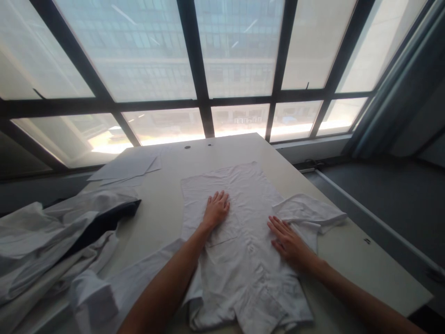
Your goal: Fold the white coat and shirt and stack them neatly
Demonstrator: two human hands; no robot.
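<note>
A white button-up shirt (243, 204) lies spread on the table, its hem toward the window and its collar end near me. Wrinkles run along the front, most of them at the near end. My left hand (217, 208) rests flat on the left front panel, fingers slightly apart, beside what looks like a pocket. On the right side, my right hand (285, 239) lies with fingers stretched out, close to the right sleeve (309, 211), which sticks out sideways over the table. The left sleeve (149, 269) stretches toward the lower left, partly hidden under my left forearm.
A heap of white and dark clothes (52, 236) covers the table's left side. Sheets of paper (125, 164) lie at the back left. The white table (347, 260) ends at the right above a grey floor with a pale bar (368, 213). Windows stand behind.
</note>
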